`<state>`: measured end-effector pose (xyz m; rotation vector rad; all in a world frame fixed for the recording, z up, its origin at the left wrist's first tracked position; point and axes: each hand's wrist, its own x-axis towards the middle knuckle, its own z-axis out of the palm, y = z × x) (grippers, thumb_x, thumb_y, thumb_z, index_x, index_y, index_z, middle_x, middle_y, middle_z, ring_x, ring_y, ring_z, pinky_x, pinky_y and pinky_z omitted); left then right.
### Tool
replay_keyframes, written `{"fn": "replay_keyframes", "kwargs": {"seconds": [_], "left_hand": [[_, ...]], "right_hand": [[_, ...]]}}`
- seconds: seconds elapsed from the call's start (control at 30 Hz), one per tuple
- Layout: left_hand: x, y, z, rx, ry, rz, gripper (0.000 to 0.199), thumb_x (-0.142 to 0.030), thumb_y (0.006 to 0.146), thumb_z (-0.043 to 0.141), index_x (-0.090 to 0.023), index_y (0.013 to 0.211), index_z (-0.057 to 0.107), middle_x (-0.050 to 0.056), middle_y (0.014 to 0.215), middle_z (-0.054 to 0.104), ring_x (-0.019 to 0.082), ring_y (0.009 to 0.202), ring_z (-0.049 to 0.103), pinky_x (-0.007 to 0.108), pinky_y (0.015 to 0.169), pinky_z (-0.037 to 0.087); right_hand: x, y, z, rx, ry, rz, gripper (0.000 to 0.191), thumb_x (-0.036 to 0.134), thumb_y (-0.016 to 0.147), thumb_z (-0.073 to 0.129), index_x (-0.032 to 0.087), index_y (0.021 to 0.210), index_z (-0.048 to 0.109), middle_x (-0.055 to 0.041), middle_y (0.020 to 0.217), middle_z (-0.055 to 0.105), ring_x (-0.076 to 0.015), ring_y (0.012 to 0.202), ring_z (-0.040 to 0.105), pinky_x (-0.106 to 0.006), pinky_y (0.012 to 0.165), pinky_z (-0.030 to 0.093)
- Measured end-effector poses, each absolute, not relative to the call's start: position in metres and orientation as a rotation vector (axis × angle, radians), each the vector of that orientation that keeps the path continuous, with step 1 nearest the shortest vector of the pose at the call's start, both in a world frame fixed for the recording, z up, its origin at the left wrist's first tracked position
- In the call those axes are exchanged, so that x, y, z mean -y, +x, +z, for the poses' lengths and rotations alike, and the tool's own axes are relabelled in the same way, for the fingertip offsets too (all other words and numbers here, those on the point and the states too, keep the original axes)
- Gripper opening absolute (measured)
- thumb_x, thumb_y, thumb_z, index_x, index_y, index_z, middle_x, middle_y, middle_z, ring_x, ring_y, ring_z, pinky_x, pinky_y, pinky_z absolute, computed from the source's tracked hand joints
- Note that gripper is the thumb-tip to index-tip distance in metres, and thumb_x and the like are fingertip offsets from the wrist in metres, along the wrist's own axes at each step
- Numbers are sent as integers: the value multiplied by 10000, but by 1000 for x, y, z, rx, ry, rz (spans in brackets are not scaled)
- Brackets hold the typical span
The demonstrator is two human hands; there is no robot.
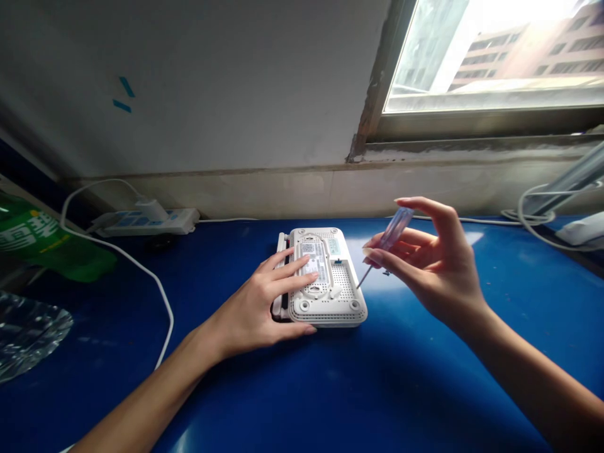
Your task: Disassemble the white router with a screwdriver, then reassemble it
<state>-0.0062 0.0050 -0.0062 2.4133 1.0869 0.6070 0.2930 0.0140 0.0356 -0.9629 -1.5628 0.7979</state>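
A white router (346, 308) lies on the blue tabletop with its labelled, vented underside up, its antennas (278, 286) folded along the left side. My left hand (257, 308) rests on it, fingers stretched out across the label (321, 261) and thumb along the near edge. My right hand (438, 264) grips the clear handle of a screwdriver (395, 228) between thumb and fingers. The screwdriver is tilted, its thin shaft pointing down to the left. Its tip is at the right edge of the router's recess; whether it touches, I cannot tell. Small dark bits (387, 273) show below my right fingers.
A power strip (151, 221) with a plugged-in white cable (165, 296) sits at the back left. Left of that are a green bottle (42, 239) and a clear plastic bottle (31, 333). Coiled white cable (528, 211) lies at the right, below the window (495, 63).
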Motion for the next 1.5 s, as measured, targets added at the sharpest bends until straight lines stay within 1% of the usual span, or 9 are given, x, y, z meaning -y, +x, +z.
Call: {"fn": "replay_keyframes", "kwargs": {"seconds": [0.2,0.33,0.53,0.7,0.9,1.03,1.17,1.3,1.5], "left_hand": [[0,2,-9,-1131,2432,588,843,-506,884,876,-307,1630,538,80,1737,423,416,1667,259,691,1317,322],[0,3,-7,-1158,2480,560,844,-537,896,856,-296,1636,531,75,1740,415,417,1658,284,684,1313,341],[0,3,-9,-1163,2478,567,839,-546,909,839,-310,1646,515,63,1746,408,414,1661,279,672,1315,344],[0,3,-10,-1167,2481,540,841,-560,919,824,-312,1654,501,57,1761,381,412,1670,250,674,1318,333],[0,3,-9,-1162,2482,558,835,-537,915,838,-314,1649,509,61,1755,398,408,1667,262,671,1319,332],[-1,2,-11,-1151,2487,553,836,-558,922,823,-327,1656,496,56,1761,389,407,1671,250,678,1318,325],[-2,1,-12,-1147,2486,543,840,-572,930,810,-327,1664,482,53,1765,380,405,1675,240,674,1321,323],[-3,1,-12,-1135,2486,540,840,-573,933,807,-312,1663,485,61,1770,369,410,1676,231,676,1324,316],[-3,0,-12,-1129,2474,560,841,-553,924,826,-331,1661,487,66,1764,382,414,1672,243,681,1322,317]], "right_hand": [[-10,294,35,1685,-889,834,685,375,839,939,342,1380,520,-21,934,827,-321,833,838,-502,752,722],[-9,295,35,1730,-855,858,670,313,856,929,362,1379,512,-7,945,833,-292,834,834,-467,757,719],[-5,292,37,1770,-868,662,599,308,890,889,366,1360,522,-7,919,812,-315,841,831,-537,829,704],[-4,291,29,1940,-862,487,571,242,923,836,356,1364,491,11,922,808,-261,805,818,-452,780,691],[2,288,31,2174,-922,96,113,253,1003,676,296,1049,582,-11,825,798,-207,607,751,-368,596,601],[7,288,42,2170,-963,-118,238,473,1017,729,301,873,650,-3,659,756,-196,473,661,-373,523,553],[9,287,46,2231,-898,68,71,301,1080,637,311,1072,707,-22,902,843,-199,652,768,-341,621,615],[7,288,45,2317,-794,202,461,146,1053,548,299,1488,543,-99,1290,805,-260,1026,812,-380,812,652],[6,286,38,2257,-918,80,365,276,1073,646,318,1425,559,-76,1145,827,-240,808,802,-362,703,624]]}}
